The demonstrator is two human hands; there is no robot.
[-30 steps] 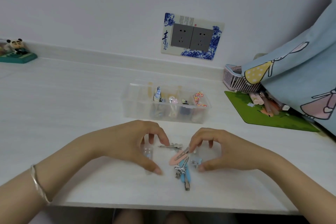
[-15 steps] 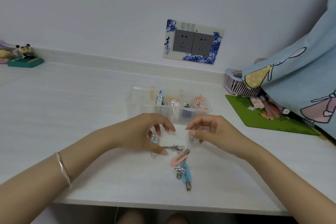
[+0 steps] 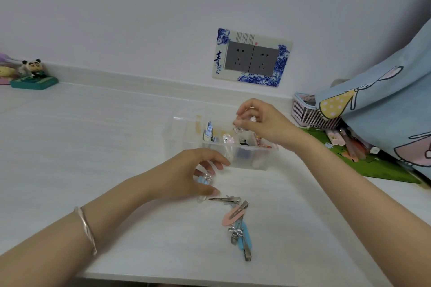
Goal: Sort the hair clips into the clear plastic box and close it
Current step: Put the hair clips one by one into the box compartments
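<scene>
The clear plastic box (image 3: 177, 140) stands open in the middle of the white desk, with several clips standing in its compartments. My right hand (image 3: 261, 121) hovers over the box and pinches a small clear clip (image 3: 238, 128) above a middle compartment. My left hand (image 3: 186, 175) is just in front of the box, its fingers curled round a small clear and blue clip (image 3: 205, 178). A silver clip (image 3: 225, 199), a pink snap clip (image 3: 233, 215) and a blue clip (image 3: 243, 236) with a silver bow lie loose on the desk nearer to me.
A green mat (image 3: 382, 170) with small items and a pink basket (image 3: 305, 115) sit at the right, under a hanging blue printed cloth (image 3: 384, 109). A panda figurine (image 3: 33, 69) stands at the far left by the wall. The desk's front edge is close.
My right hand lifted a clear clip from the pile and carried it forward over the box. My left hand picked up a clear and blue clip and rose a little.
</scene>
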